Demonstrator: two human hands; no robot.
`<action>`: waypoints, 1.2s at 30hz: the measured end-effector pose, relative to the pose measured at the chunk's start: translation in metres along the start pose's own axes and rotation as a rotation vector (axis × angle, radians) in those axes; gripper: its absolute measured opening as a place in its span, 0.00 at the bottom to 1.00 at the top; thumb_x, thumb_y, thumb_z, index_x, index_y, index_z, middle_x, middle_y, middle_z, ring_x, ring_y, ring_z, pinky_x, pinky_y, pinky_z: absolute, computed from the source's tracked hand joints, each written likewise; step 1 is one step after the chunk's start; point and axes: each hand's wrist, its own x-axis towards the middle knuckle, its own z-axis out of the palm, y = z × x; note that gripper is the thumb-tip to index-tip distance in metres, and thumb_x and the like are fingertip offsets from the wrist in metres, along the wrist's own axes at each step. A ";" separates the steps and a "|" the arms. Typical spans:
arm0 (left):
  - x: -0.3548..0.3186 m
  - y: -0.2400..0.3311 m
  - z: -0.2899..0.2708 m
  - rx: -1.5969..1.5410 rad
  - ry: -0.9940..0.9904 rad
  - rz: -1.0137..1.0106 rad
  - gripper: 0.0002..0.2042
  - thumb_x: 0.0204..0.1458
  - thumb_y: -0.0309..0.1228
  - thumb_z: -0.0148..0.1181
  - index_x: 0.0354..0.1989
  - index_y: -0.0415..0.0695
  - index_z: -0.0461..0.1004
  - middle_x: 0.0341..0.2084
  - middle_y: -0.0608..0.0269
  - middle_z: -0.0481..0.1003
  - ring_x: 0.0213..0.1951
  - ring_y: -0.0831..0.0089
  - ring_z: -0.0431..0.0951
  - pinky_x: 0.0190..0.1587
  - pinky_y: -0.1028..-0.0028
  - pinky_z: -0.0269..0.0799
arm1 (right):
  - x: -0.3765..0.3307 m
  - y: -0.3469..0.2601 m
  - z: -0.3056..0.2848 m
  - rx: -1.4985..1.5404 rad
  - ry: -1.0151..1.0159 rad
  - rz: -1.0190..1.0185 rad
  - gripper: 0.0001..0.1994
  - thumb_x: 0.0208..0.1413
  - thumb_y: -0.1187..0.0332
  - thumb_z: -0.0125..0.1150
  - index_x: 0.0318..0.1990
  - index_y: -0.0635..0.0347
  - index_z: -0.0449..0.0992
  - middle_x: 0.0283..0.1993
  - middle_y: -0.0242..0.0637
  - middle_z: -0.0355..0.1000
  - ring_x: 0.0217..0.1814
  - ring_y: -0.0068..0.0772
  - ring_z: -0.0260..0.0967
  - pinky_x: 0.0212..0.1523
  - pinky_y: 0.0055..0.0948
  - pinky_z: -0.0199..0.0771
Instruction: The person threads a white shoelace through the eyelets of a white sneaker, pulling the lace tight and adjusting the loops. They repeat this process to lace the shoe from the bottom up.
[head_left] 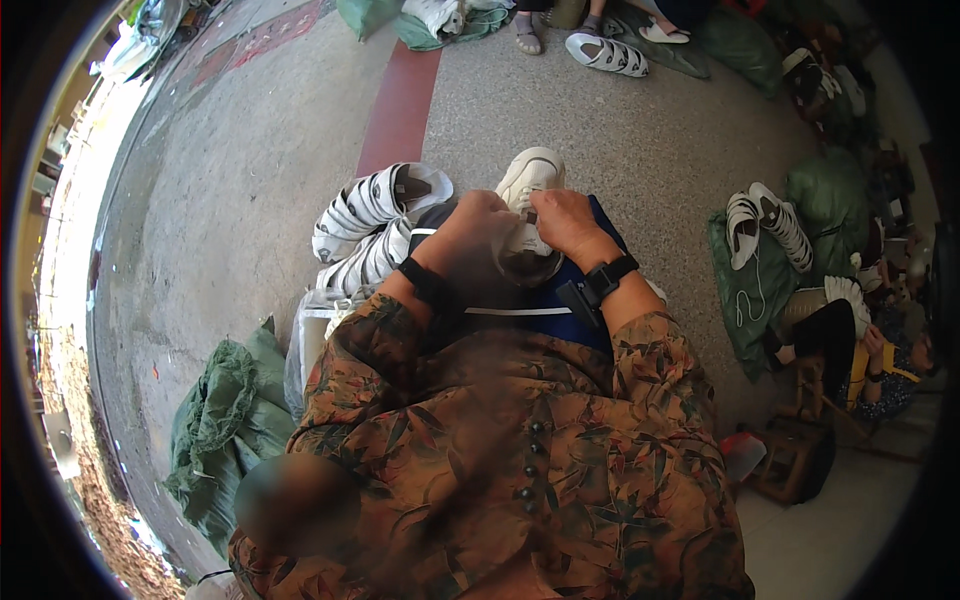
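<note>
A cream-white sneaker [534, 172] rests on my lap with its toe pointing away from me and its dark insole opening near me. My left hand [482, 218] is closed in a pinch at the left side of its lacing. On the opposite side, my right hand [572, 222] pinches too, thumb and forefinger together over the laces. The pinched lace ends are mostly hidden by my fingers. Dark blue cloth [560, 300] with a white stripe covers my lap beneath the shoe. Black bands are on both my wrists.
Nested stacks of white shoes [362, 212] stand close at my left, above a green sack [235, 410]. At right, more shoe stacks [780, 228] lie on green sacking with a loose white cord [750, 305]. A seated person [880, 350] handles shoes there, near wooden stools [795, 455].
</note>
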 end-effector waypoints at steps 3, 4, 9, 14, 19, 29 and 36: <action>-0.003 0.007 -0.003 0.037 -0.048 -0.020 0.12 0.45 0.33 0.61 0.26 0.34 0.75 0.18 0.64 0.72 0.21 0.78 0.69 0.23 0.77 0.64 | 0.004 0.001 0.001 -0.026 -0.075 0.043 0.07 0.44 0.74 0.54 0.32 0.61 0.74 0.32 0.48 0.74 0.37 0.49 0.73 0.37 0.43 0.72; -0.003 0.007 -0.004 0.047 -0.056 -0.034 0.11 0.44 0.32 0.62 0.27 0.33 0.75 0.20 0.61 0.74 0.24 0.76 0.72 0.26 0.74 0.66 | 0.004 0.003 0.003 -0.019 -0.048 0.019 0.06 0.44 0.74 0.54 0.31 0.61 0.74 0.31 0.47 0.74 0.35 0.49 0.73 0.36 0.43 0.72; 0.004 -0.002 -0.007 0.148 -0.050 0.070 0.10 0.42 0.30 0.62 0.26 0.33 0.76 0.21 0.57 0.75 0.27 0.73 0.74 0.30 0.72 0.69 | -0.009 0.002 0.015 0.010 0.319 -0.025 0.02 0.43 0.74 0.54 0.25 0.62 0.70 0.24 0.47 0.71 0.30 0.50 0.72 0.33 0.44 0.72; 0.011 -0.021 0.001 0.157 0.035 0.288 0.09 0.41 0.31 0.64 0.24 0.36 0.75 0.18 0.63 0.73 0.24 0.76 0.72 0.29 0.74 0.68 | -0.011 0.010 0.038 0.277 0.577 0.320 0.02 0.44 0.74 0.51 0.25 0.64 0.68 0.25 0.47 0.70 0.29 0.52 0.71 0.30 0.43 0.71; 0.007 -0.012 -0.001 0.203 0.038 0.223 0.08 0.42 0.30 0.64 0.25 0.37 0.76 0.20 0.60 0.75 0.25 0.75 0.72 0.31 0.74 0.69 | 0.000 0.017 0.051 0.661 0.658 0.278 0.02 0.47 0.75 0.51 0.28 0.64 0.68 0.20 0.41 0.67 0.22 0.41 0.66 0.24 0.36 0.66; 0.005 -0.010 0.000 0.160 0.156 0.212 0.06 0.42 0.29 0.63 0.24 0.40 0.76 0.20 0.62 0.74 0.24 0.72 0.73 0.29 0.72 0.69 | -0.018 0.041 0.016 1.470 -0.010 0.229 0.04 0.47 0.75 0.57 0.24 0.60 0.69 0.16 0.30 0.61 0.14 0.21 0.56 0.15 0.25 0.57; -0.019 -0.008 -0.025 0.691 0.520 0.788 0.05 0.41 0.23 0.61 0.20 0.43 0.71 0.20 0.61 0.70 0.23 0.61 0.73 0.25 0.70 0.68 | -0.032 0.007 0.032 0.292 0.551 -0.006 0.03 0.44 0.73 0.58 0.24 0.61 0.70 0.29 0.45 0.68 0.32 0.49 0.68 0.31 0.39 0.70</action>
